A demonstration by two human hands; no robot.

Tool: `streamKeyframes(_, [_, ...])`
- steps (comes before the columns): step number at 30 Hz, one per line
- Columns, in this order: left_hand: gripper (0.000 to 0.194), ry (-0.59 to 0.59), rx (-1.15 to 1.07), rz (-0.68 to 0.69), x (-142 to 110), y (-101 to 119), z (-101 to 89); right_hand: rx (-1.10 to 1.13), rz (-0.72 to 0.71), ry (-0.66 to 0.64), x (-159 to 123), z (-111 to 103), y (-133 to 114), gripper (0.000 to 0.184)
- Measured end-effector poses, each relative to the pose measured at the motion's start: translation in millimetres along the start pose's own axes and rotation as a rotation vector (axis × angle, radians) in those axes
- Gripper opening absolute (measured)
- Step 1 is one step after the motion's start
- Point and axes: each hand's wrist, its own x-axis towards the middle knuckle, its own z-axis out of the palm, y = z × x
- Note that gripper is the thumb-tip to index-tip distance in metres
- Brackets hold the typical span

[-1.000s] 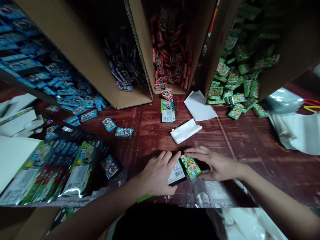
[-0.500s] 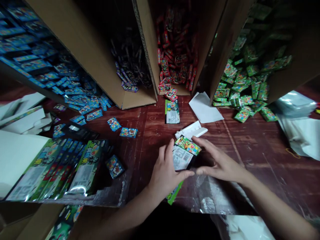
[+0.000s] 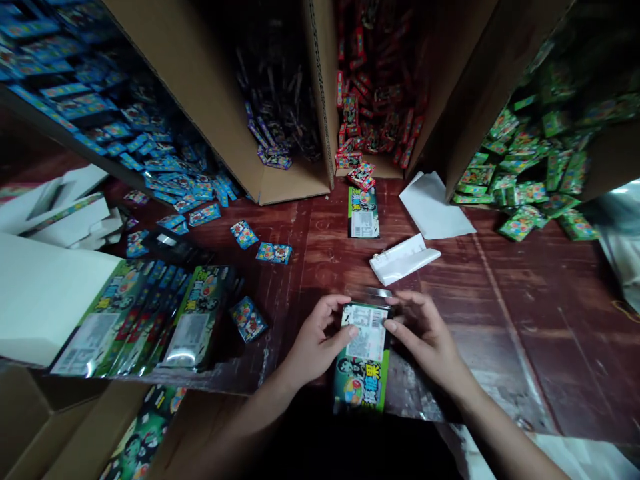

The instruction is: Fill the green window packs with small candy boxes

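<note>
A green-and-black candy box (image 3: 361,363) with a white label stands between my hands near the table's front edge. My left hand (image 3: 320,340) grips its left side, thumb pressed on the label. My right hand (image 3: 425,337) holds the upper right edge, its thumb at the corner and its fingers behind. A blurred flap (image 3: 377,292) sticks up at the box's top end by my right fingers. Beyond it on the table lies a folded white paper piece (image 3: 405,259). Whatever is inside the box is hidden.
Cardboard bins at the back hold small blue packs (image 3: 150,143), purple packs (image 3: 275,157), red packs (image 3: 373,137) and green packs (image 3: 525,193). Several upright candy boxes (image 3: 193,320) stand at left. A flat printed box (image 3: 364,217) and white paper (image 3: 435,203) lie ahead.
The small green pack between my hands has gone out of sight. The candy box has turned straighter, showing more of its front. My right fingers have moved to its top edge. The view has shifted.
</note>
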Motion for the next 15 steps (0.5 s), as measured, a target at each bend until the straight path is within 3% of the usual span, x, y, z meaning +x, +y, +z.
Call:
streamKeyframes(2, [0.037, -0.009, 0.011, -0.025, 3, 1, -5.6, 0.048, 0.061, 0.047, -6, 8, 4, 0.039])
streamKeyframes(5, [0.021, 0.020, 0.062, 0.013, 9, 4, -10.5, -0.014, 0.096, -0.021, -5, 10, 4, 0.026])
streamKeyframes(9, [0.012, 0.099, 0.060, 0.051, 18, 9, -10.7, -0.074, -0.008, -0.062, 5, 4, -2, 0.016])
streamKeyframes(11, [0.016, 0.131, 0.041, 0.034, 22, 12, -10.3, -0.060, -0.022, -0.034, 9, 2, -5, 0.020])
streamKeyframes(15, [0.017, 0.040, 0.103, -0.010, 28, 19, -12.1, -0.069, 0.018, -0.080, 16, -1, -12, 0.020])
